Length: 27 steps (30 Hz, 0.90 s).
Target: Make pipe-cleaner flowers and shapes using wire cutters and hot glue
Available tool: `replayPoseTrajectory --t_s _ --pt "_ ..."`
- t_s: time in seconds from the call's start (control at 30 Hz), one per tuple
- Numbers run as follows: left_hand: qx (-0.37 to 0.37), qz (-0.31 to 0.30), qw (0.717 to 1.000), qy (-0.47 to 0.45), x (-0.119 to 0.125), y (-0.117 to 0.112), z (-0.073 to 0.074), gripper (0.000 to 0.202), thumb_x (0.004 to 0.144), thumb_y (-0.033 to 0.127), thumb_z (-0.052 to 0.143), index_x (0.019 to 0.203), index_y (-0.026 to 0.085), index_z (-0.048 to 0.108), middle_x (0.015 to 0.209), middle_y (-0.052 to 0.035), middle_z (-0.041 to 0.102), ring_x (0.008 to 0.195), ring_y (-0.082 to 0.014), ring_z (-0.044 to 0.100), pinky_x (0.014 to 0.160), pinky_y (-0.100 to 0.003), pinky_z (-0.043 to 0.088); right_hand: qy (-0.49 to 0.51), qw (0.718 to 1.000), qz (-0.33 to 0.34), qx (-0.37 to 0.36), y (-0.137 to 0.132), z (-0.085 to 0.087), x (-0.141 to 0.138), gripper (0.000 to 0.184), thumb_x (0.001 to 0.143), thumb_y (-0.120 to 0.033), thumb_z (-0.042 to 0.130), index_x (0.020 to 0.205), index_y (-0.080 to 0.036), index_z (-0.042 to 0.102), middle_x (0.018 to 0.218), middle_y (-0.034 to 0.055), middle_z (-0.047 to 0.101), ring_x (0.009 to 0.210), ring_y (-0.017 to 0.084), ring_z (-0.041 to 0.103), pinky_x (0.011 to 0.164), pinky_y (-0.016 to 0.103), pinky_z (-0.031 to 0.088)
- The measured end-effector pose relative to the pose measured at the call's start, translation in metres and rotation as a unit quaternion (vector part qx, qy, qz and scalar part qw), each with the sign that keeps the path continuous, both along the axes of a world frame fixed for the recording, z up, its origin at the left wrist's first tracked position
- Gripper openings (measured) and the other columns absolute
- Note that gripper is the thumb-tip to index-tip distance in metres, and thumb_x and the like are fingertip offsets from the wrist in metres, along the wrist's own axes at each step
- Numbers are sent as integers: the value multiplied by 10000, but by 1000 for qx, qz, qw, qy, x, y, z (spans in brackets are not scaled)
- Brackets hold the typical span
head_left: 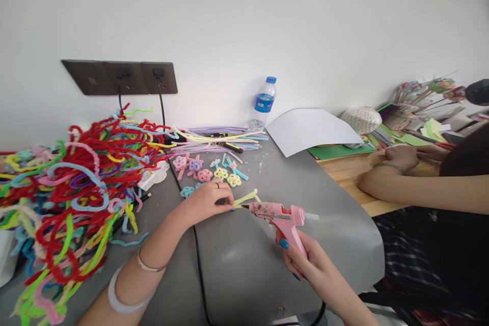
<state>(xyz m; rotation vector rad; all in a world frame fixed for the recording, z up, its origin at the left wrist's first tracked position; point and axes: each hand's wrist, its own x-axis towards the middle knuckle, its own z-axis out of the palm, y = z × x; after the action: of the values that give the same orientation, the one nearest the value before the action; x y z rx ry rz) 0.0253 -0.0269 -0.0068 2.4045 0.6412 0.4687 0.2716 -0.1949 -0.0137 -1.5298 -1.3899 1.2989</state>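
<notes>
My right hand [305,262] is wrapped round the handle of a pink hot glue gun [273,212], its nozzle pointing left. The nozzle tip meets a pale yellow pipe cleaner [246,197] just above the grey table. My left hand [208,201] pinches that pipe cleaner between thumb and fingers; part of it is hidden by the fingers. Beyond the left hand lie several small pipe-cleaner flowers, among them a purple one [195,165], a pink one [205,175] and a yellow one [234,180]. A blue flower [187,192] sits close beside the left hand.
A big tangle of coloured pipe cleaners [76,198] covers the left side. Straight pipe cleaners [221,137] lie by the wall near a water bottle [264,104] and white paper [313,130]. A black cord [197,260] crosses the table [244,270]. Another person's arm [416,191] rests at right.
</notes>
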Motion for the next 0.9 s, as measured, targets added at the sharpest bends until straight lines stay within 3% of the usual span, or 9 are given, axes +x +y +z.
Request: replayPoseTrajectory --t_s 0.33,0.7,0.9 --pt "-8 -5 1000 -5 1 1 -1 129 928 254 610 827 207 675 902 -29 665 935 -192 581 834 -302 431 -29 1000 -6 -7 0 9 1 537 891 -729 428 704 -225 425 540 -39 421 522 128 343 536 264 322" --pt "-18 0 1000 1 1 -1 0 99 914 212 629 825 211 671 907 -14 645 934 -183 575 807 -278 418 -47 999 -1 6 -1 12 3 530 912 -706 414 683 -228 400 554 -31 435 529 124 353 531 265 326" --pt "-17 -2 1000 -4 1 -1 0 94 907 189 637 820 204 668 908 -11 649 938 -177 576 815 -271 411 -27 999 -22 4 -1 10 9 515 911 -683 457 868 -180 553 519 -46 438 498 122 353 514 261 314"
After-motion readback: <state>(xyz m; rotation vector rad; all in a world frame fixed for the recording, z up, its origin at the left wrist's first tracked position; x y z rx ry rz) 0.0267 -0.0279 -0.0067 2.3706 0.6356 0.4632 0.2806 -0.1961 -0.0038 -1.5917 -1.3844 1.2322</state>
